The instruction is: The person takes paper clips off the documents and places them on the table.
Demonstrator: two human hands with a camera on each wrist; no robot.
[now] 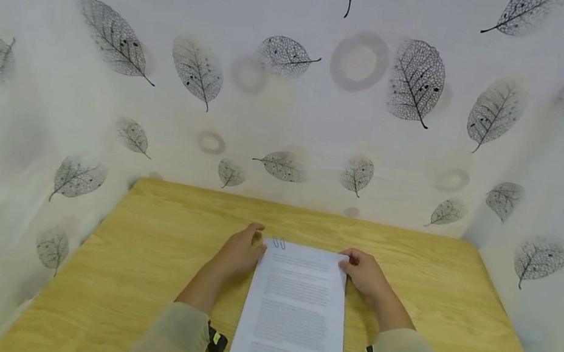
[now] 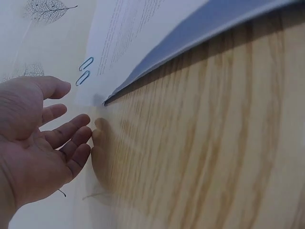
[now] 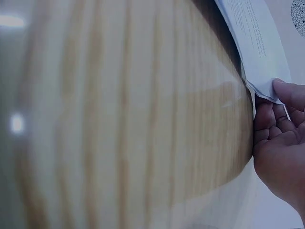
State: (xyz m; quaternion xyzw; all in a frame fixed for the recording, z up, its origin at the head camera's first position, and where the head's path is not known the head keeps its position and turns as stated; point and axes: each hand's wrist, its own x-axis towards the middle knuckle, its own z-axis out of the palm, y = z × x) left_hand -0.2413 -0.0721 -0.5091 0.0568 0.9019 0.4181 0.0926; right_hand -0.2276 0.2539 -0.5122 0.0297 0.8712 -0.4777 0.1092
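wide table — hands at paper edges

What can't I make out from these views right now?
Head: wording on the paper, too small to read.
Head: the stretch of table under it, hidden by the paper.
Left wrist: the paper's lower end, cut off by the frame.
Right wrist: part of the right hand, cut off by the right edge.

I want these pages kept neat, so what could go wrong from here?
The right grip pinches one top corner of the printed sheets, while the left grip is open beside the other, so they might twist if lifted now. The paper clips sit only near the top left corner, so pages elsewhere may fan apart.
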